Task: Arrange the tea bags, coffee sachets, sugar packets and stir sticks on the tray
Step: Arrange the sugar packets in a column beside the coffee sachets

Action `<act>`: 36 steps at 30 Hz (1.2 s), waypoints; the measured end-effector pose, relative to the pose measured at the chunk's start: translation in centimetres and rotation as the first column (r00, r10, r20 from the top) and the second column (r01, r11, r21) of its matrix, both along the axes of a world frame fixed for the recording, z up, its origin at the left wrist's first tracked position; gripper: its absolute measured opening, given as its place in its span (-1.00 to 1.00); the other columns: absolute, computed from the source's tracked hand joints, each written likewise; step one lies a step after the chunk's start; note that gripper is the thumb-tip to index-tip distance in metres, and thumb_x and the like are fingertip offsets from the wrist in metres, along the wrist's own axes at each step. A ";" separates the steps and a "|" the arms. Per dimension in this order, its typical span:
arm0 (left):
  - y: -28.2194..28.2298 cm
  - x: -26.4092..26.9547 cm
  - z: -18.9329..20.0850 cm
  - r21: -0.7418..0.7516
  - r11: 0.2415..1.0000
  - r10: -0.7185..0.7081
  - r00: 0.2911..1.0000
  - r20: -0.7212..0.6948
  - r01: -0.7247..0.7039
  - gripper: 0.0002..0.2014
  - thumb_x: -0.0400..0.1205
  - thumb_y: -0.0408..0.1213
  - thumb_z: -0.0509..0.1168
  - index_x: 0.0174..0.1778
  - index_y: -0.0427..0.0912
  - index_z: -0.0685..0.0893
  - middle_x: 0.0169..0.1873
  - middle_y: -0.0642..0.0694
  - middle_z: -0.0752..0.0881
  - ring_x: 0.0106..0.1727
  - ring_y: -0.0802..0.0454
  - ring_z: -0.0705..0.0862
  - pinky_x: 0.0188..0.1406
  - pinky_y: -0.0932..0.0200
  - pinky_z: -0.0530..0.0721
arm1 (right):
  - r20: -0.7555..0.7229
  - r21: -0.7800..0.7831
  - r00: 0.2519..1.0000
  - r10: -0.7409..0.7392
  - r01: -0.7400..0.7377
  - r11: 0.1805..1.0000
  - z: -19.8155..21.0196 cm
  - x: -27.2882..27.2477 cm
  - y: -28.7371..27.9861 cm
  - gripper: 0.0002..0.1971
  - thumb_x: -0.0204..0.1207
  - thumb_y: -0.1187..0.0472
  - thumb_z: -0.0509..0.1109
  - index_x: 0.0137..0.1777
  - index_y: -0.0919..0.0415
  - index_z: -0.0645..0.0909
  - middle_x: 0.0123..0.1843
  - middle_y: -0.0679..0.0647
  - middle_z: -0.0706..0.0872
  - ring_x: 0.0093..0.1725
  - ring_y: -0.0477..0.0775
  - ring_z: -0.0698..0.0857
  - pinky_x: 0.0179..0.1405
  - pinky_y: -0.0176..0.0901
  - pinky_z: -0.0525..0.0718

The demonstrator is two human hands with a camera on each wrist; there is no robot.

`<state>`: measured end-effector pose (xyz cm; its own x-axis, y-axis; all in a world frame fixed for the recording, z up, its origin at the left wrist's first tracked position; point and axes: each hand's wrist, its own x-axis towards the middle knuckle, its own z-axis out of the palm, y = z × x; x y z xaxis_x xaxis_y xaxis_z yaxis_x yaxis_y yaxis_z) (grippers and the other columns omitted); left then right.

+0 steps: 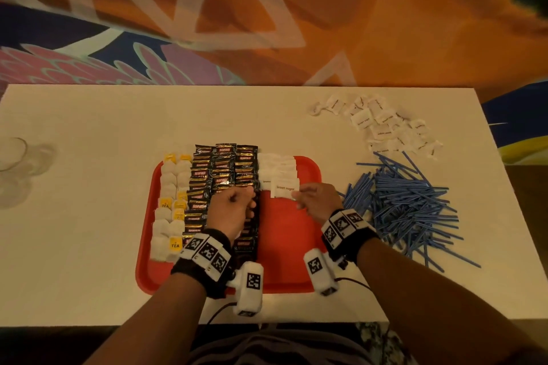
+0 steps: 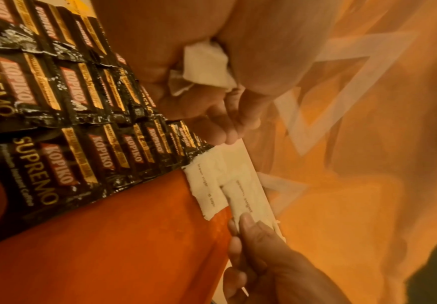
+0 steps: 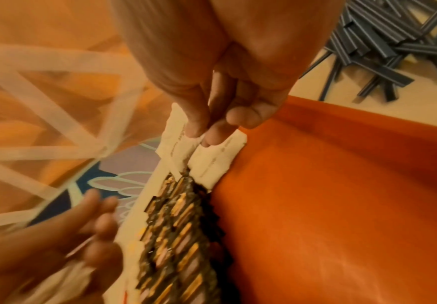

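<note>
Left of the left hand (image 1: 234,210), tea bags (image 1: 170,210) and coffee sachets (image 1: 219,178) already fill the tray (image 1: 284,246). That hand curls round spare sugar packets (image 2: 204,67). The right hand (image 1: 318,201) pinches one packet (image 1: 284,188) at the sugar row's near end. Sugar laying is under way; next, seat it overlapping. Stir sticks (image 1: 409,201) wait right of it.

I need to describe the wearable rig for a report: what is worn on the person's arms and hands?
Both forearms are bare, without sleeves or gloves. The left hand and right hand each have a black wristband carrying white square-patterned marker tiles, plus a white tagged camera block with a thin dark cable.
</note>
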<state>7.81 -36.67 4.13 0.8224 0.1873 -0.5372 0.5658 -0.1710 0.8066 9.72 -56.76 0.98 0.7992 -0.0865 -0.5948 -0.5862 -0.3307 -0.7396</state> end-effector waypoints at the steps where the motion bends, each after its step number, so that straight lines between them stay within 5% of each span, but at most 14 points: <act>1: 0.2 -0.1 -0.2 0.004 1.000 0.000 1.000 -0.007 0.000 -0.77 0.74 -0.11 0.29 -0.11 -0.13 0.77 -0.29 -0.05 0.79 -0.35 0.08 0.71 -0.30 0.13 0.66 | -0.010 -0.014 1.000 -0.005 0.004 1.000 -0.7 0.4 -0.2 -0.78 0.50 0.12 0.54 0.10 0.14 0.71 -0.31 0.02 0.80 -0.32 -0.06 0.72 -0.14 -0.07 0.73; 4: 1.0 -0.4 -0.6 -0.004 1.000 0.023 0.999 -0.040 -0.023 -0.78 0.74 -0.11 0.29 -0.09 -0.13 0.76 -0.28 -0.05 0.79 -0.34 0.09 0.71 -0.36 0.18 0.65 | -0.041 -0.038 0.999 0.013 -0.014 0.999 -2.1 1.5 -0.5 -0.72 0.51 0.14 0.53 0.19 0.17 0.72 -0.26 0.01 0.81 -0.27 -0.07 0.75 -0.12 -0.18 0.73; 8: 2.1 -0.7 -0.9 -0.004 0.998 0.057 0.996 -0.063 -0.058 -0.78 0.73 -0.14 0.30 -0.09 -0.17 0.75 -0.33 -0.03 0.76 -0.36 0.08 0.67 -0.50 0.27 0.50 | -0.074 -0.072 0.997 0.014 -0.020 0.997 -3.4 2.6 -0.1 -0.69 0.50 0.11 0.53 0.22 0.16 0.70 -0.18 0.02 0.82 -0.17 -0.03 0.78 0.03 -0.09 0.75; 11: 2.7 -0.8 -0.9 -0.009 0.997 0.075 0.994 -0.081 -0.076 -0.77 0.74 -0.14 0.30 -0.11 -0.20 0.74 -0.37 -0.01 0.74 -0.39 0.09 0.65 -0.54 0.25 0.51 | -0.110 -0.199 0.994 0.020 -0.042 0.979 -4.1 3.4 0.3 -0.73 0.51 0.05 0.52 0.17 0.09 0.70 -0.03 0.05 0.82 -0.14 -0.06 0.76 -0.22 -0.30 0.64; 14: 3.2 -0.7 -1.2 -0.011 0.996 0.086 0.992 -0.093 -0.088 -0.78 0.73 -0.13 0.31 -0.10 -0.19 0.75 -0.37 0.00 0.74 -0.36 0.07 0.65 -0.49 0.17 0.52 | -0.141 -0.332 0.990 0.028 -0.074 0.940 -4.5 4.1 1.0 -0.81 0.54 0.02 0.47 0.07 0.06 0.69 0.03 0.04 0.79 -0.04 0.04 0.75 -0.02 -0.20 0.68; 20: 3.7 -0.5 -1.7 -0.019 0.996 0.088 0.991 -0.100 -0.091 -0.78 0.72 -0.12 0.32 -0.10 -0.18 0.76 -0.36 0.00 0.75 -0.33 0.04 0.66 -0.33 0.08 0.58 | -0.135 -0.410 0.991 -0.009 -0.048 0.911 -3.9 3.9 1.8 -0.81 0.56 0.09 0.43 0.00 0.12 0.49 -0.13 0.03 0.56 -0.17 0.06 0.56 -0.16 -0.15 0.52; 24: 3.6 -0.3 -1.6 -0.011 0.996 0.092 0.992 -0.086 -0.093 -0.77 0.73 -0.14 0.31 -0.09 -0.21 0.76 -0.36 -0.01 0.75 -0.35 0.06 0.66 -0.36 0.14 0.56 | 0.046 -0.423 0.992 0.121 -0.090 0.902 -3.5 3.7 1.9 -0.83 0.53 0.19 0.42 -0.06 0.15 0.45 -0.23 0.00 0.55 -0.30 -0.01 0.54 -0.39 -0.17 0.50; 28: 3.6 -0.5 -1.4 -0.008 0.995 0.095 0.992 -0.084 -0.096 -0.76 0.73 -0.13 0.30 -0.09 -0.21 0.76 -0.36 -0.03 0.74 -0.38 0.08 0.65 -0.49 0.19 0.51 | 0.135 -0.403 0.943 0.303 -0.227 0.887 -3.8 3.9 2.9 -0.86 0.51 0.31 0.45 -0.05 0.14 0.53 -0.21 -0.05 0.54 -0.18 0.00 0.58 -0.26 -0.20 0.50; 36: 3.8 -0.8 -1.3 -0.121 0.980 0.145 0.985 -0.093 -0.156 -0.71 0.76 -0.08 0.24 -0.09 -0.21 0.73 -0.38 -0.04 0.69 -0.43 0.10 0.60 -0.53 0.22 0.47 | 0.113 -0.393 0.957 0.267 -0.204 0.897 -4.2 3.8 3.0 -0.88 0.50 0.24 0.47 -0.07 0.10 0.57 -0.25 -0.12 0.57 -0.23 -0.09 0.59 -0.38 -0.33 0.41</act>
<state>7.06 -32.88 2.82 0.7412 0.2307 -0.6304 0.6436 0.0225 0.7650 13.51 -53.76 -3.22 0.9052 -0.0746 -0.4185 -0.3413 -0.7144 -0.6109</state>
